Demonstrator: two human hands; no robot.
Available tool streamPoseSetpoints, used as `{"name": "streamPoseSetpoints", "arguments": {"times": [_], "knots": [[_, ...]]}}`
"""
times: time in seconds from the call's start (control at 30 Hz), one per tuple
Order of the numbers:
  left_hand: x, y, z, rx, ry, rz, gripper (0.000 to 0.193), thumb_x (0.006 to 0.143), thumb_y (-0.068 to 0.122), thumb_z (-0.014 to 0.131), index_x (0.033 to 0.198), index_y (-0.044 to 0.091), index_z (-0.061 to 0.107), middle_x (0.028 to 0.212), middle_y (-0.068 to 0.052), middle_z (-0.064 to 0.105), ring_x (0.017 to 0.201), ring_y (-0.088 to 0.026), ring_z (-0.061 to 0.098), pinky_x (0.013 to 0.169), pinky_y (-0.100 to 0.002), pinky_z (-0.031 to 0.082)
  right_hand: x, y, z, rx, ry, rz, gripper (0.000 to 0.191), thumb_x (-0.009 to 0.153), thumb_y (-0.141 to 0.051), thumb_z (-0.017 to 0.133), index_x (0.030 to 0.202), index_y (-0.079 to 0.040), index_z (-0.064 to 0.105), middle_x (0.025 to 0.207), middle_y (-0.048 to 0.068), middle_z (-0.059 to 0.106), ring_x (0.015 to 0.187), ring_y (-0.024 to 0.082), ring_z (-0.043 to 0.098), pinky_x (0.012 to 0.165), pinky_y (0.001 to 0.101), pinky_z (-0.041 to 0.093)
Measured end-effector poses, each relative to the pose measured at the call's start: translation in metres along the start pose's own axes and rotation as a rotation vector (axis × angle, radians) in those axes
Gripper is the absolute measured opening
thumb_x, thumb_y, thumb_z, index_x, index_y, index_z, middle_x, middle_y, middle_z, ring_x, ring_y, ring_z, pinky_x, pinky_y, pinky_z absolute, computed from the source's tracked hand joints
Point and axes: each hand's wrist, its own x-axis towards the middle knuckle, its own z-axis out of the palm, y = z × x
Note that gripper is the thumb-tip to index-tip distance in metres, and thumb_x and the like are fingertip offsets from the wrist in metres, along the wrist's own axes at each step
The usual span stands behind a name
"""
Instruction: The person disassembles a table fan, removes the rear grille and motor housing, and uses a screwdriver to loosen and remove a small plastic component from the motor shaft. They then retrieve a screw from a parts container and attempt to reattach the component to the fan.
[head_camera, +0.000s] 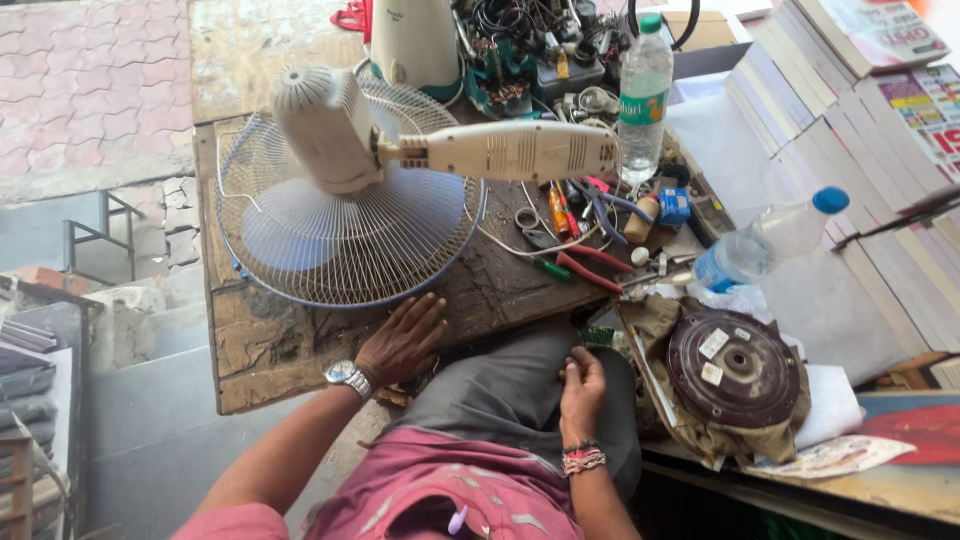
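Your left hand (403, 340) lies flat and empty on the bench (290, 345) just beside the fan (340, 190) — guard on, face down, apparently untouched. Your right hand (580, 392) pinches at your trousers (510, 385), holding nothing — tools (580, 235) unused.

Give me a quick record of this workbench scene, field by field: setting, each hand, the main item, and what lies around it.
setting: worn wooden bench outdoors, seen from above
left hand: flat on the bench edge, fingers spread, beside the fan's grille; wristwatch on the wrist
right hand: resting on the person's grey-trousered knee, fingers curled; whether it holds anything cannot be told
main item: white fan lying face down on its wire grille, stem pointing right
tools: pliers with red handles, screwdrivers
bottles: one upright, one lying down
right side: dark round disc on a cloth, stacked books
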Motion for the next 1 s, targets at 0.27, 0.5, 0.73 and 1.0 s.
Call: {"name": "streamPoseSetpoints", "arguments": {"times": [0.27, 0.5, 0.73, 1.0], "knots": [[-0.003, -0.024, 0.003, -0.024, 0.142, 0.003, 0.07, 0.085, 0.042, 0.072, 0.142, 0.007, 0.054, 0.162, -0.023, 0.031, 0.153, -0.039, 0.023, 0.123, -0.052, 0.019, 0.039, -0.013, 0.086, -0.661, -0.344, -0.502, 0.076, 0.071, -0.012, 0.068, 0.142, 0.009, 0.049, 0.139, 0.039, 0.048, 0.118, 0.053, 0.05, 0.097, 0.0525, 0.046], [-0.009, -0.038, 0.02, -0.066, 0.13, -0.063, 0.073, 0.083, 0.046, 0.074, 0.142, 0.006, 0.054, 0.163, -0.023, 0.029, 0.152, -0.04, 0.025, 0.121, -0.052, 0.023, 0.042, 0.0, 0.157, -1.016, -0.423, -0.566, 0.054, 0.087, -0.042, 0.069, 0.13, -0.011, 0.063, 0.134, 0.018, 0.062, 0.127, 0.039, 0.056, 0.11, 0.0521, 0.044], [-0.006, -0.05, 0.035, -0.05, 0.061, -0.058, 0.075, 0.081, 0.045, 0.075, 0.14, 0.004, 0.055, 0.163, -0.024, 0.029, 0.151, -0.039, 0.025, 0.12, -0.052, 0.023, 0.06, 0.02, 0.191, -0.998, -0.418, -0.548, 0.053, 0.087, -0.041, 0.068, 0.13, -0.011, 0.063, 0.133, 0.018, 0.062, 0.126, 0.039, 0.057, 0.109, 0.0516, 0.045], [-0.004, -0.056, 0.052, -0.103, 0.031, -0.083, 0.067, 0.085, 0.049, 0.071, 0.131, 0.002, 0.058, 0.163, -0.026, 0.025, 0.15, -0.041, 0.023, 0.117, -0.056, 0.026, 0.073, 0.031, 0.22, -0.955, -0.469, -0.545, 0.052, 0.087, -0.039, 0.067, 0.13, -0.01, 0.063, 0.132, 0.018, 0.063, 0.124, 0.038, 0.058, 0.108, 0.0511, 0.046]]}}
